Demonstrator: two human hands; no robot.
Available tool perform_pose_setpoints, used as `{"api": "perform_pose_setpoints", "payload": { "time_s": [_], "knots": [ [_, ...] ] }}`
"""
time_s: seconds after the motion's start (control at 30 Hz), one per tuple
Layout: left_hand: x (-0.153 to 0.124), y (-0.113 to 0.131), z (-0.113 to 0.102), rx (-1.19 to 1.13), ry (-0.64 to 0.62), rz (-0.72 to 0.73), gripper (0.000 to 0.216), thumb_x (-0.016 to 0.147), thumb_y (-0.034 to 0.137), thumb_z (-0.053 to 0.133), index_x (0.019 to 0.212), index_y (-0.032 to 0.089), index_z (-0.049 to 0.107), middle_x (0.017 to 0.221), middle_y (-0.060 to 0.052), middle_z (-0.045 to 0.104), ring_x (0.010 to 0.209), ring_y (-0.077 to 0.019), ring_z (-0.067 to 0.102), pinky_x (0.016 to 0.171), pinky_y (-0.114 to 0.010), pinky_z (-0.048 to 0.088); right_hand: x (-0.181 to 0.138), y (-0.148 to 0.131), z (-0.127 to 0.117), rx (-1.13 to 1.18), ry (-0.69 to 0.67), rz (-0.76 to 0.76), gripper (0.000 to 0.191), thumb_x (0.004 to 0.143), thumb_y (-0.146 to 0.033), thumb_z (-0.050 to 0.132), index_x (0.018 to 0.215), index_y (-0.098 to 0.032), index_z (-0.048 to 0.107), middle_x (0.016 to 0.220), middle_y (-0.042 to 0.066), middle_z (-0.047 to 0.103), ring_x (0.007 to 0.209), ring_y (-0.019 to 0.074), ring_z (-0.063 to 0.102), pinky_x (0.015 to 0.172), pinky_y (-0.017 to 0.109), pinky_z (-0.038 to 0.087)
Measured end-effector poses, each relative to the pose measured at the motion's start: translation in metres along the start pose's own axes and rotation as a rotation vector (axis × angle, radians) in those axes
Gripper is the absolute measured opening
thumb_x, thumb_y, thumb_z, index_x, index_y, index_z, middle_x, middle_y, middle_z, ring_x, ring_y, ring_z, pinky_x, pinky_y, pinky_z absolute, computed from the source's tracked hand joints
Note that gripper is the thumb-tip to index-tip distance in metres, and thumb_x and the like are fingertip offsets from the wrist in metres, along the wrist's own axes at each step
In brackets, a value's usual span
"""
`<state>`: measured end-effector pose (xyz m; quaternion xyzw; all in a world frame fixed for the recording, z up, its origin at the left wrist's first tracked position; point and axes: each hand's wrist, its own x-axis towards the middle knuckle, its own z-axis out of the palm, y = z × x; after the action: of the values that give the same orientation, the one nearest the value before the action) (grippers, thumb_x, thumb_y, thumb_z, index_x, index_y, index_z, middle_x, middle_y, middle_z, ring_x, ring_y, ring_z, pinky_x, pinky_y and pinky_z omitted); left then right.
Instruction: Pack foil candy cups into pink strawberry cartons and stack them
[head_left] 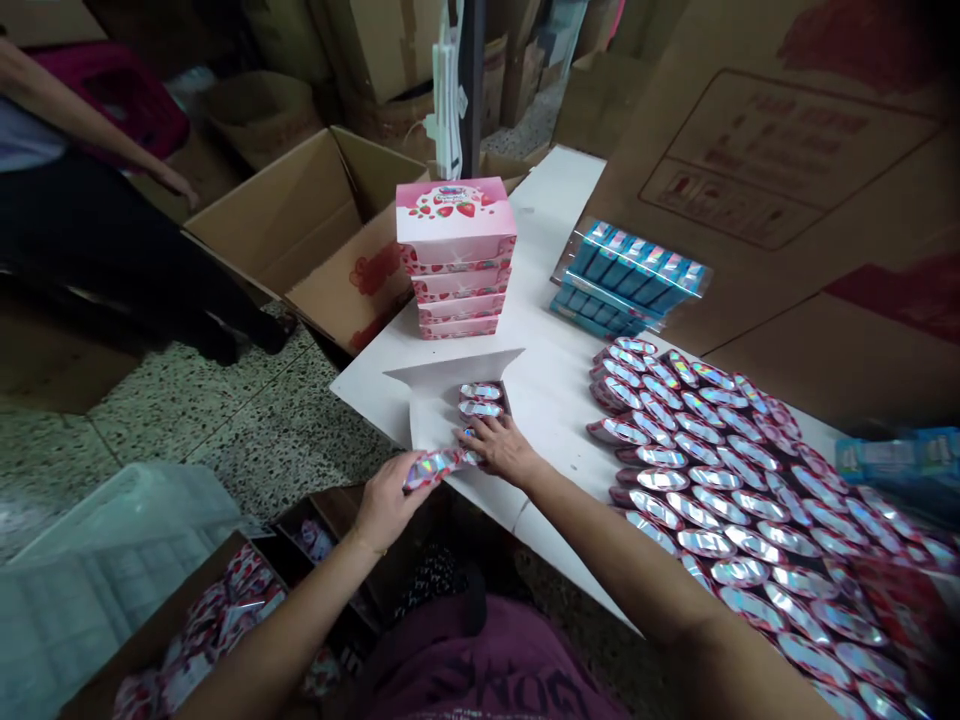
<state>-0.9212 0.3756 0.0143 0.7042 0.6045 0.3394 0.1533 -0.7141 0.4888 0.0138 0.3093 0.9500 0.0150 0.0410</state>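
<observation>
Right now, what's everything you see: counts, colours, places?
Flat table: one, white, centre
Open cardboard carton: one, white inside, table's near edge
Strawberry-printed boxes: four or more, pink, stacked behind carton
Shiny oval-topped packets: dozens, red-silver, mostly table's right
Plastic-wrapped packs: several, blue, table's right side
Large cardboard boxes: several, brown, around table
Worker: one, dark trousers, upper left
Left hand: one, bare, gripping packets
Right hand: one, bare, touching packets

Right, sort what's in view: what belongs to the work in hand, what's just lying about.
Seem part of the work:
shiny packet in the left hand
open box by the right hand
rows of similar packets
stacked pink boxes

Apparently lying about:
blue packs
magenta plastic crate
</observation>
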Motion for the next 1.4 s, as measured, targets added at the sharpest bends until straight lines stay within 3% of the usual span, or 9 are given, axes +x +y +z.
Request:
{"api": "perform_pose_setpoints", "payload": {
  "time_s": [0.17, 0.33, 0.43, 0.57, 0.73, 1.0, 1.2, 1.33, 1.4],
  "knots": [
    [0.083, -0.011, 0.006, 0.203, 0.001, 0.012, 0.031, 0.083, 0.030, 0.049, 0.111, 0.017, 0.049, 0.108, -0.008, 0.057, 0.100, -0.0201, 0.055, 0.085, -0.030, 0.043, -0.050, 0.008, 0.007, 0.010, 0.146, 0.290, 0.071, 0.076, -0.034, 0.061, 0.138, -0.028, 0.027, 0.142, 0.008, 0.032, 0.127, 0.0301, 0.028, 0.103, 0.053, 0.019],
    [0.134, -0.025, 0.027, 0.499, -0.192, -0.015, 0.029, 0.083, 0.030, 0.047, 0.107, 0.015, 0.053, 0.105, -0.011, 0.056, 0.095, -0.0240, 0.054, 0.078, -0.034, 0.042, -0.190, 0.014, 0.011, -0.014, 0.403, 0.740, 0.048, 0.088, -0.037, 0.040, 0.134, -0.022, 0.038, 0.132, 0.013, 0.044, 0.120, 0.0282, 0.040, 0.095, 0.047, 0.033],
    [0.142, -0.030, 0.039, 0.656, -0.254, -0.021, 0.026, 0.081, 0.027, 0.046, 0.098, 0.011, 0.058, 0.100, -0.015, 0.055, 0.095, -0.0284, 0.051, 0.079, -0.040, 0.038, -0.267, 0.007, 0.026, -0.118, 0.301, 0.956, 0.056, 0.087, -0.046, 0.038, 0.134, -0.016, 0.036, 0.134, 0.017, 0.040, 0.124, 0.0309, 0.035, 0.096, 0.050, 0.031],
    [0.137, -0.027, 0.042, 0.693, -0.195, -0.032, 0.035, 0.079, 0.033, 0.048, 0.100, 0.007, 0.058, 0.101, -0.019, 0.053, 0.095, -0.0324, 0.048, 0.079, -0.043, 0.036, -0.306, -0.008, 0.052, -0.159, 0.049, 0.903, 0.076, 0.081, -0.060, 0.038, 0.139, -0.013, 0.025, 0.143, 0.019, 0.026, 0.131, 0.0337, 0.021, 0.099, 0.060, 0.019],
    [0.099, 0.015, 0.044, 0.452, 0.025, 0.059, 0.048, 0.081, 0.038, 0.047, 0.124, 0.015, 0.046, 0.119, -0.016, 0.047, 0.108, -0.0317, 0.043, 0.089, -0.044, 0.033, -0.294, -0.009, 0.072, -0.158, -0.011, 0.879, 0.073, 0.083, -0.052, 0.044, 0.140, -0.011, 0.024, 0.146, 0.018, 0.019, 0.134, 0.0323, 0.016, 0.102, 0.061, 0.009],
    [0.043, 0.082, 0.118, 0.024, -0.268, 0.352, 0.034, 0.082, 0.029, 0.047, 0.115, 0.021, 0.054, 0.118, -0.010, 0.052, 0.111, -0.0238, 0.047, 0.092, -0.040, 0.037, -0.239, -0.004, 0.070, -0.003, 0.044, 0.583, 0.067, 0.083, -0.051, 0.046, 0.137, -0.014, 0.031, 0.141, 0.016, 0.031, 0.131, 0.0314, 0.022, 0.104, 0.058, 0.013],
    [0.029, 0.054, 0.084, 0.090, -0.052, 0.220, 0.032, 0.084, 0.030, 0.046, 0.114, 0.021, 0.054, 0.117, -0.008, 0.054, 0.110, -0.0207, 0.049, 0.094, -0.037, 0.037, -0.202, 0.009, 0.063, 0.154, 0.079, 0.447, 0.075, 0.074, -0.046, 0.059, 0.136, -0.010, 0.033, 0.123, 0.018, 0.046, 0.105, 0.0300, 0.044, 0.090, 0.044, 0.038],
    [0.029, 0.005, 0.042, 0.228, 0.248, -0.106, 0.045, 0.081, 0.038, 0.050, 0.121, 0.016, 0.049, 0.123, -0.014, 0.048, 0.116, -0.0260, 0.044, 0.098, -0.042, 0.035, -0.172, 0.003, 0.032, 0.256, 0.304, 0.452, 0.076, 0.079, -0.053, 0.049, 0.139, -0.012, 0.026, 0.119, 0.018, 0.045, 0.104, 0.0294, 0.043, 0.087, 0.043, 0.040],
    [0.031, -0.020, 0.033, 0.204, 0.264, -0.234, 0.054, 0.080, 0.042, 0.050, 0.124, 0.012, 0.045, 0.123, -0.017, 0.046, 0.116, -0.0277, 0.045, 0.096, -0.043, 0.037, -0.134, -0.007, 0.006, 0.300, 0.388, 0.316, 0.080, 0.079, -0.056, 0.047, 0.140, -0.013, 0.022, 0.121, 0.018, 0.043, 0.107, 0.0294, 0.041, 0.089, 0.043, 0.038]
  ]
}}
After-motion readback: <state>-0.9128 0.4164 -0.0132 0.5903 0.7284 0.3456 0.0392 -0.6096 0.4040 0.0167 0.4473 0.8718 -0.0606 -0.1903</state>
